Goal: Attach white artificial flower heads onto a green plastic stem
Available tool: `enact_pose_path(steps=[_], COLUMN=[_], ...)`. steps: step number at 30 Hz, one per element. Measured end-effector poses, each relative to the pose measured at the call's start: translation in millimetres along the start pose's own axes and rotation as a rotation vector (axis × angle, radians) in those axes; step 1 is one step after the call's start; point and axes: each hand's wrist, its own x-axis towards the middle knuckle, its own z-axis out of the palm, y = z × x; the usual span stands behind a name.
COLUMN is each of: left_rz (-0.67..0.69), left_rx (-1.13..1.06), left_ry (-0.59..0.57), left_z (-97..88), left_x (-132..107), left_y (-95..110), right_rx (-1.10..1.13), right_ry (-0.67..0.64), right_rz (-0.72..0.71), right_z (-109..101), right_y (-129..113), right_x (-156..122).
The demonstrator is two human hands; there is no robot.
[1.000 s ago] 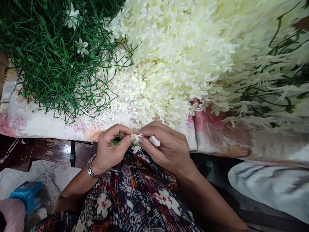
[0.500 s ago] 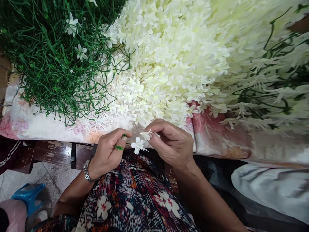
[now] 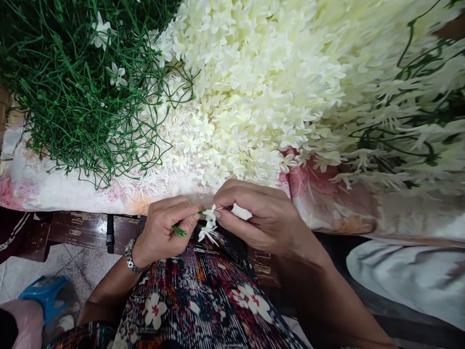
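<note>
My left hand [image 3: 169, 227] is closed, thumb against forefinger, on a green artificial flower stem [image 3: 179, 231] whose end pokes out below the fingers. At its tip sit white artificial flowers [image 3: 208, 228], between my two hands. My right hand [image 3: 259, 215] pinches a thin white stamen [image 3: 221, 209] that runs into the upper flower. Both hands are close together in front of my body, at the near edge of the cloth-covered table.
A large heap of cream-white artificial flowers [image 3: 254, 87] covers the middle of the table. Tangled green stems [image 3: 90, 111] lie left, with thin white stamens [image 3: 160, 177] beside them. Flowers on stems [image 3: 392, 160] lie right. A blue stool [image 3: 45, 293] stands on the floor, lower left.
My right hand has moved left, bringing the white flower against the green stem tip at my left fingers. The small gap between the hands has closed.
</note>
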Motion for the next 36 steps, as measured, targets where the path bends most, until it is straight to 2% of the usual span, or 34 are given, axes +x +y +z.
enact_pose_path(steps=[8, 14, 20, 27, 36], left_rz=[0.082, 0.110, 0.137, 0.046, 0.030], left_rx=[0.311, 0.394, 0.399, 0.288, 0.143], left_ry=[-0.032, -0.074, -0.065, -0.076, -0.012], left_z=[0.1, 3.6, 10.3, 10.2, 10.0], left_x=[2, 5, 6, 5, 5], left_y=[-3, -9, -15, -16, -14], right_rx=[-0.265, -0.246, -0.159, -0.069, -0.122], right_ry=[-0.144, -0.148, -0.104, -0.043, 0.016], right_rz=[-0.017, -0.019, 0.020, 0.073, 0.094], right_z=[-2, 2, 9, 12, 11], right_y=[0, 10, 17, 20, 12], right_x=[0, -3, -5, -6, -6])
